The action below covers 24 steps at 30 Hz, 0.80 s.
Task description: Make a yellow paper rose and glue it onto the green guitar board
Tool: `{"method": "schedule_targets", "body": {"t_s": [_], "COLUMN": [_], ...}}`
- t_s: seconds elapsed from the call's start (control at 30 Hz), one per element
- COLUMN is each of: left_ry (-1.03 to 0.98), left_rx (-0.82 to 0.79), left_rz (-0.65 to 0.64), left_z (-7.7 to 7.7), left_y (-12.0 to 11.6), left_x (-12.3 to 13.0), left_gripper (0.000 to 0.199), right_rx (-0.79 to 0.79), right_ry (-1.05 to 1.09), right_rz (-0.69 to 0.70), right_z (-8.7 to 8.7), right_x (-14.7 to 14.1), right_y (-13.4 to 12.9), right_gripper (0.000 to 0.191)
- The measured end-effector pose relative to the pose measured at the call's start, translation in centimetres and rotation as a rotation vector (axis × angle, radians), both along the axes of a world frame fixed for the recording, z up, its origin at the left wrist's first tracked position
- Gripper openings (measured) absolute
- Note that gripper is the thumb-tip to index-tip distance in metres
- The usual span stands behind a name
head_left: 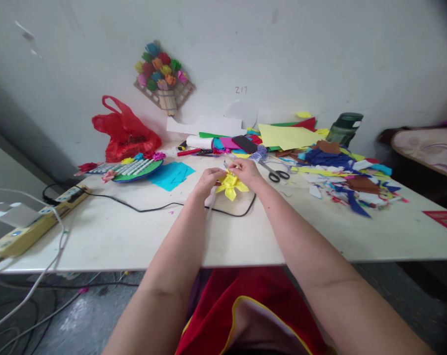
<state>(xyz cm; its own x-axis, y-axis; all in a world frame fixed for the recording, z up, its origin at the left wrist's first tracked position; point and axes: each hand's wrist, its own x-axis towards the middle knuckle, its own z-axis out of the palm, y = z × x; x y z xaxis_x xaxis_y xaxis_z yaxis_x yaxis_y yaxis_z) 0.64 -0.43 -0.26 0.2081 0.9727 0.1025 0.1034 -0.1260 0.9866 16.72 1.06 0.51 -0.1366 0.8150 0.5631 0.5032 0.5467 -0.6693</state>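
A yellow paper flower with pointed petals is between my two hands, just above the white table. My left hand is closed at the flower's left edge, gripping it. From the upper right, my right hand pinches at the flower's top, its fingertips close to those of the left. A small pale tip shows by the right fingers; what it belongs to is too small to tell. Black-handled scissors lie just right of my right hand. Blue paper sheets rest to the left.
A black cable runs under my hands from a yellow power strip. Paper scraps heap up on the right near a green bottle. At the back left are a red plastic bag and a flower-trimmed craft.
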Motion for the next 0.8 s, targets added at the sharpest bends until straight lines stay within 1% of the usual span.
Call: {"method": "schedule_targets", "body": {"t_s": [0.17,0.3,0.37,0.43,0.53,0.63,0.8], "left_ry": [-0.055,-0.079,-0.095,-0.098,-0.086,-0.087,-0.098], "left_rx": [-0.010,-0.020,-0.010,0.003,0.019,0.008,-0.028], "left_rz": [-0.048,-0.076,-0.076,-0.051,-0.009,-0.012,-0.039], "left_z": [0.1,0.2,0.2,0.2,0.3,0.3,0.1], "left_y": [-0.2,-0.3,-0.3,-0.3,-0.3,-0.1,0.1], "left_x": [0.1,0.2,0.2,0.2,0.1,-0.1,-0.5], "left_gripper": [0.029,0.029,0.028,0.026,0.022,0.022,0.026], "right_rx": [-0.046,-0.065,-0.077,-0.066,-0.020,-0.042,-0.041], "right_ry": [0.041,0.032,-0.002,-0.049,-0.098,-0.128,-0.300], "right_rz": [0.006,0.010,-0.011,-0.068,-0.154,-0.141,-0.115], "right_z": [0.0,-0.2,0.0,0.5,1.5,2.0,1.5], "right_x": [0.0,0.0,0.0,0.2,0.7,1.2,1.5], "right_y": [-0.1,-0.1,-0.2,-0.5,-1.1,-1.4,-1.2], "right_gripper": [0.008,0.009,0.010,0.014,0.028,0.037,0.030]}}
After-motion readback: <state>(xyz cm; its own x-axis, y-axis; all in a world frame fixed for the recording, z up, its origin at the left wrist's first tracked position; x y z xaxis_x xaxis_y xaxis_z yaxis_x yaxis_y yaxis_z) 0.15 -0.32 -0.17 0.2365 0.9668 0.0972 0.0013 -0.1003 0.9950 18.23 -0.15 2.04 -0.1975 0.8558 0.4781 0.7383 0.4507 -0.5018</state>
